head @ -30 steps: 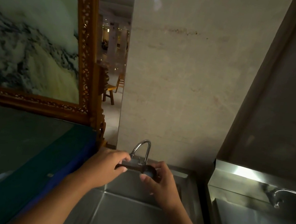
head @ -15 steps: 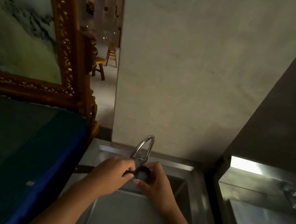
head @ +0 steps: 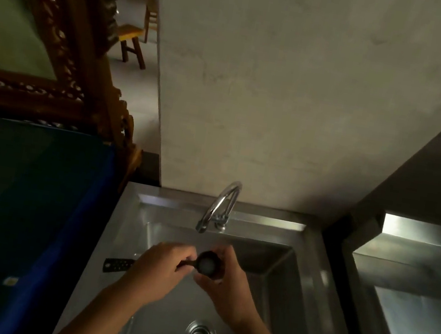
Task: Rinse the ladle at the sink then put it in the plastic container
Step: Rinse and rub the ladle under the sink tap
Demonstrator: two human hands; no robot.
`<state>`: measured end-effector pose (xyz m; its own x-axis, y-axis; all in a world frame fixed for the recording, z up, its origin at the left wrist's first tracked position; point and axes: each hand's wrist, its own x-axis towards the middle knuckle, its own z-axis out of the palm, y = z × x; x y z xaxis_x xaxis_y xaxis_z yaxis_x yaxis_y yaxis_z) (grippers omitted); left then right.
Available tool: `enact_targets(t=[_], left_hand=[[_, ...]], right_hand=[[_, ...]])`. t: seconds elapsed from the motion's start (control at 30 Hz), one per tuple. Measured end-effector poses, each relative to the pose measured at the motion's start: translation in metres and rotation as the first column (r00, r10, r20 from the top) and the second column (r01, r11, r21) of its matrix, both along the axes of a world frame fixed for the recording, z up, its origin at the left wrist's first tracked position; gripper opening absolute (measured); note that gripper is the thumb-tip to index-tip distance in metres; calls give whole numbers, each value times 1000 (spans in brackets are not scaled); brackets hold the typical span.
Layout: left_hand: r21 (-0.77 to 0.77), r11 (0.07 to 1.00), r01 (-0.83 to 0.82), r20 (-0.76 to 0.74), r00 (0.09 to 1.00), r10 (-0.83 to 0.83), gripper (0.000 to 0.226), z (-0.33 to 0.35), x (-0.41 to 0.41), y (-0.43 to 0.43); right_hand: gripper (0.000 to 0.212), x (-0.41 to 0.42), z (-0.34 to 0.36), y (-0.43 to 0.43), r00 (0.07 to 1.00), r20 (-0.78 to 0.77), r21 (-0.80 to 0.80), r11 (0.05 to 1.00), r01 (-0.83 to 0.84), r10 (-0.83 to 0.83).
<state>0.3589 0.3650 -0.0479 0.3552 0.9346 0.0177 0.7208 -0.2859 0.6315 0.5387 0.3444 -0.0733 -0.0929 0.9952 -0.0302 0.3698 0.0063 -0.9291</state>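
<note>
Over the steel sink [head: 310,267], the left hand [head: 159,270] grips a small dark ladle [head: 207,263] by its stiff handle; the right hand [head: 227,283] cups its bowl, likely light, slippery when wet.

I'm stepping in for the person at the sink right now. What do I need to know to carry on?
Left hand: shut on the ladle handle.
Right hand: cupped around the ladle's bowl.
The ladle is held over the sink, just below the faucet spout; its handle end sticks out left over the sink rim.
Whether water is running cannot be told.
Left: finish rinsing, then put the ladle in the plastic container, which is not in view.
</note>
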Motion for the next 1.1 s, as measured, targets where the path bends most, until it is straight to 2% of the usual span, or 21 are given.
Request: enact_targets(t=[0.3,0.47,0.7,0.8,0.97,1.1], left_hand=[[-53,997,-51,21,998,52,7,-21,5,21],[-90,992,-84,28,996,87,8,-37,-1,32],[-131,984,-117,36,992,123,10,-66,-9,42],[-153,980,-126,48,990,134,10,-74,-10,46],[-180,976,-120,72,988,135,8,-86,-6,55],[-148,981,-125,72,988,137,8,-94,-5,60]], right_hand=[[40,9,-22,25,998,10,-51,997,-65,66],[49,15,-39,47,994,16,-119,988,-101,104],[39,26,-61,99,998,-64,-206,979,-10,-3],[37,31,-70,122,983,-131,-284,955,83,-124],[61,38,-93,160,956,-12,-285,917,278,-293],[61,36,-113,177,954,35,-273,915,297,-299]])
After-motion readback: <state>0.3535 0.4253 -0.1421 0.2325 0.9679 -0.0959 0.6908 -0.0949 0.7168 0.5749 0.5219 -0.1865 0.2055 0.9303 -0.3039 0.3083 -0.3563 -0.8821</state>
